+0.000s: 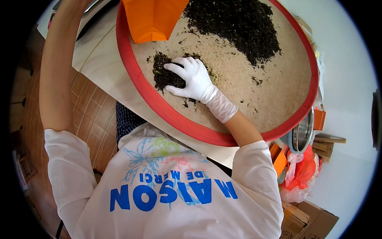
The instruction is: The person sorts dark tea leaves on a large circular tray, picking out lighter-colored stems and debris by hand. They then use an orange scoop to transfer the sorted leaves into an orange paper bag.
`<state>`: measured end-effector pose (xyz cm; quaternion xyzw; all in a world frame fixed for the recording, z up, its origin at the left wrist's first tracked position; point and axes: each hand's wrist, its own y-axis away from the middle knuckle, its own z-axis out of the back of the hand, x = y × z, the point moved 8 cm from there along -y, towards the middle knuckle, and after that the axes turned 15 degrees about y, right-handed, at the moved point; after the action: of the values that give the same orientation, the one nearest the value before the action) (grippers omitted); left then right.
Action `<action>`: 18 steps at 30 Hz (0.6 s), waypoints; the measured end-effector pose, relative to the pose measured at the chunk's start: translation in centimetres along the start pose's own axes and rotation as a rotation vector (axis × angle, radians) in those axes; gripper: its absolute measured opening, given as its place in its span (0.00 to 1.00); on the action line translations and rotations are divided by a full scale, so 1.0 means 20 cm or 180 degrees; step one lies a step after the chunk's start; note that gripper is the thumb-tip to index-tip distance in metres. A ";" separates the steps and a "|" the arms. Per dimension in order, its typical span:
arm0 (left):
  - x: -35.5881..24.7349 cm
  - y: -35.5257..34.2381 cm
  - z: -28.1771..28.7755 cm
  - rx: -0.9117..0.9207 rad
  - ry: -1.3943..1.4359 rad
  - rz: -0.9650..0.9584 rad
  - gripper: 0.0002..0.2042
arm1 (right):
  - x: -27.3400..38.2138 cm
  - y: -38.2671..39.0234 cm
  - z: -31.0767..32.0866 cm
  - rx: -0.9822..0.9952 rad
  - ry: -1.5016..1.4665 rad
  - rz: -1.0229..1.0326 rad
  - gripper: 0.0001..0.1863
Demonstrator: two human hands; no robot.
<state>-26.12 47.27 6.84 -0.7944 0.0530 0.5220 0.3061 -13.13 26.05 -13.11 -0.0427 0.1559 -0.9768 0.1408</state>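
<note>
My right hand [190, 77], in a white glove, rests on a small pile of dark loose leaves [161, 73] with its fingers curved and spread apart. The leaves lie on a round tray with a red rim [289, 125] and a pale woven bottom. Just above this hand an orange bag [153, 18] extends past the top edge. A larger heap of the leaves [238, 28] covers the back right of the tray. My left forearm [57, 67] runs up the left side and out at the top; that hand is out of view.
A pale table [97, 63] carries the tray. At the right are a steel bowl [304, 133], orange packets [278, 159], red plastic bags [302, 171] and cardboard boxes [314, 223]. A tiled floor [85, 115] shows at the left, a metal object [89, 6] at the top left.
</note>
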 end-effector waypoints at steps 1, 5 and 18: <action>0.01 0.00 0.00 -0.0056 0.0032 0.0026 0.17 | 0.00 0.00 0.00 0.0003 -0.0070 -0.0076 0.30; -0.01 0.00 0.02 -0.0181 -0.0133 0.0146 0.16 | -0.06 0.01 0.02 -0.0242 -0.0572 -0.0409 0.23; 0.07 -0.07 -0.14 0.0007 -0.0416 -0.0021 0.18 | -0.50 -0.06 0.48 -0.1199 -0.4092 -0.2684 0.21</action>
<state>-22.61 47.24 7.02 -0.7584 0.0310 0.5717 0.3115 -2.71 27.11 -3.98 -0.6773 0.1773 -0.6888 -0.1884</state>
